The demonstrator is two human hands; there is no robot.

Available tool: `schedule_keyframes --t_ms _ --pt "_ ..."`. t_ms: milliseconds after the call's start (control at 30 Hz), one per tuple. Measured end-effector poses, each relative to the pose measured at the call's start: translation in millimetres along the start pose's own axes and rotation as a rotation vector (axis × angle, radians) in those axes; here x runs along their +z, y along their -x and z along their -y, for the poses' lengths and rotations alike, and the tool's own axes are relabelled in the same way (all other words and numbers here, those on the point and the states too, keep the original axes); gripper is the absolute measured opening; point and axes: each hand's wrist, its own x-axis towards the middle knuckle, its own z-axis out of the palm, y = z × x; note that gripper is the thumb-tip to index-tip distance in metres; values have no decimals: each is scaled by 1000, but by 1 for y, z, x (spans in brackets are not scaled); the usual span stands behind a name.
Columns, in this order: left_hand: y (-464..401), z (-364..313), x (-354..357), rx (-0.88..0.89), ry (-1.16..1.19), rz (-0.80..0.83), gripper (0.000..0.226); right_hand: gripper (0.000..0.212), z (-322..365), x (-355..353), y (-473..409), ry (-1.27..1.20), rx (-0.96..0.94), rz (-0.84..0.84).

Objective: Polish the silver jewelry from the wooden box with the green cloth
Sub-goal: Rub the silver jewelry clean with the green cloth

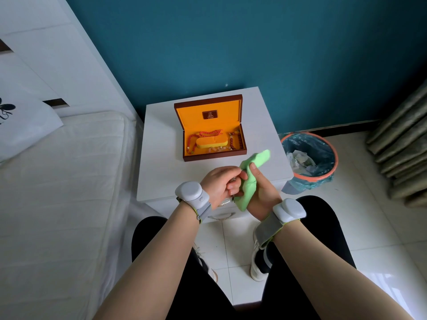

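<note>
The teal wall [254, 42] fills the 12 o'clock half of your view, and the white bed [57, 192] runs down the 9 o'clock side. Your two forearms rise from 6 o'clock and meet over the near edge of the white tabletop [161, 158] at the centre. At 3 o'clock an orange-rimmed waste bin [309, 155] lined with a blue bag stands on the tiled floor [369, 227] just beside the tabletop, with folded curtains [402, 146] further out toward 3 o'clock.

The wooden box [213, 153] sits on the tabletop at 12 o'clock from your hands, lid propped open, orange lining showing. Red and amber beads [233, 142] lie round an orange cushion [212, 142] inside it.

The green cloth [250, 181] is draped over your right hand [263, 190], which grips it with the thumb pressed on top; one end sticks out toward 1 o'clock, the other hangs toward 6 o'clock. Your left hand [221, 183] is curled, its fingertips pinching the silver jewelry [234, 179] against the cloth at its 3 o'clock side. Only a thin glint of metal shows between fingers and cloth, so you cannot tell what kind of piece it is. Both wrists carry white strapped bands [191, 192].
</note>
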Motion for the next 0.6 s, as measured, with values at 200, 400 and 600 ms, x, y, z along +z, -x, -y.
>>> schedule_keyframes --t_ms 200,400,600 --pt "1 2 -1 4 4 23 34 46 6 -4 -4 -12 22 5" --pt "1 2 -1 7 -12 18 34 44 7 -9 -4 -38 -13 -104" --pt "-2 4 -1 -7 12 25 36 42 0 -4 1 -6 34 38"
